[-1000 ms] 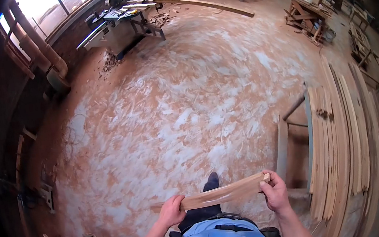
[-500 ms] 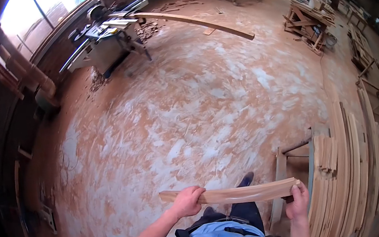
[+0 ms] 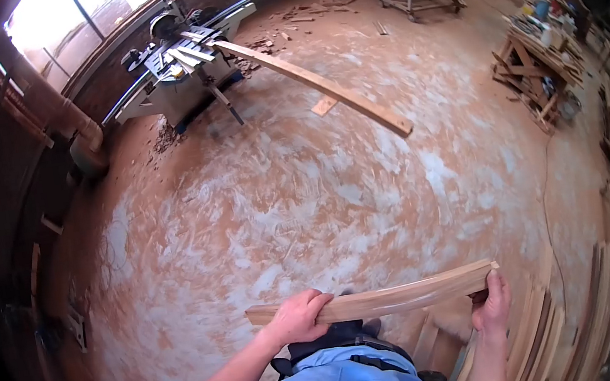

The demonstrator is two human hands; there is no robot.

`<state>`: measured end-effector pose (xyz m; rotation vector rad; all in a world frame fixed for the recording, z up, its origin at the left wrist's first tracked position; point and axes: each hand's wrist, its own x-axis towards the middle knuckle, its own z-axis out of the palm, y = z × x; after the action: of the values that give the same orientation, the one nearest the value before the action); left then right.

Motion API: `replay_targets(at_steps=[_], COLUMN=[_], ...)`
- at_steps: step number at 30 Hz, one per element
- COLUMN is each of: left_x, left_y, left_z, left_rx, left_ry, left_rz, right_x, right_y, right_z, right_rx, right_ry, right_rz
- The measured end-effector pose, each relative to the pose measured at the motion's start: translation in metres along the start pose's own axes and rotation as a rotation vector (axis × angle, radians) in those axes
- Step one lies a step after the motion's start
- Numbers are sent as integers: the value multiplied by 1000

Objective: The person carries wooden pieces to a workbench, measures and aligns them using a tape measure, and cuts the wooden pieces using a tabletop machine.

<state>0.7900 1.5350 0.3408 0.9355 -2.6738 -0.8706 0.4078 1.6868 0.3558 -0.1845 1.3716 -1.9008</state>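
- The left hand (image 3: 303,317) was closed over the board (image 3: 405,295), palm across its top edge, with a short stub jutting out beyond it.
- The right hand (image 3: 491,303) grasped the board's far end, thumb near the corner; its other fingers were partly hidden.
- The board lay level between the two hands, in front of the waist and above the legs.
- It looked stiff and fairly light, easy for two hands; one hand alone would probably let it tip. The shiny streak on its face suggested a smooth surface, so a hold near both ends, around the long edges, seemed surest. The squared end by the right hand could be sharp or splintery.
- Below and just beside the right hand, a row of planks (image 3: 532,334) left little room on that side.
- Ahead of both hands, the floor (image 3: 306,198) gave wide room; a cord (image 3: 547,211) ran across it beyond the right hand.
- Farther off, a long beam (image 3: 322,88) reached out from the saw (image 3: 195,101), and a cluttered desk (image 3: 530,71) stood beyond the right hand.
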Motion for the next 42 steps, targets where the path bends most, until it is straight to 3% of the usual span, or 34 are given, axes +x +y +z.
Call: replay_targets(at_steps=[5, 9, 13, 16, 20, 32, 38, 40, 42], left_x=[112, 212, 295, 348, 412, 580, 626, 638, 655], left_y=[-23, -38, -43, -46, -42, -4, 0, -18, -43], left_z=[-4, -12, -22, -29, -33, -20, -37, -40, -49], left_rx=[-35, -101, -84, -72, -58, -175, -582, -523, -524], left_ry=[97, 129, 136, 162, 275, 764, 956, 958, 966], left_rz=[-1, 28, 40, -24, -201, -939, -1258, -1285, -1301], right_x=[127, 205, 279, 348, 441, 743, 818, 839, 869], right_y=[-30, -60, -86, -91, -97, -118, -74, -62, -50], right_z=[34, 59, 72, 60, 79, 93, 185, 211, 220], right_rx=[-55, -70, -116, -122, -95, -432, -626, -690, -874], right_ry=[-49, 125, 82, -94, -145, -340, -571, -637, -726], right_rz=[-63, -79, -97, -28, 48, 370, 409, 407, 225])
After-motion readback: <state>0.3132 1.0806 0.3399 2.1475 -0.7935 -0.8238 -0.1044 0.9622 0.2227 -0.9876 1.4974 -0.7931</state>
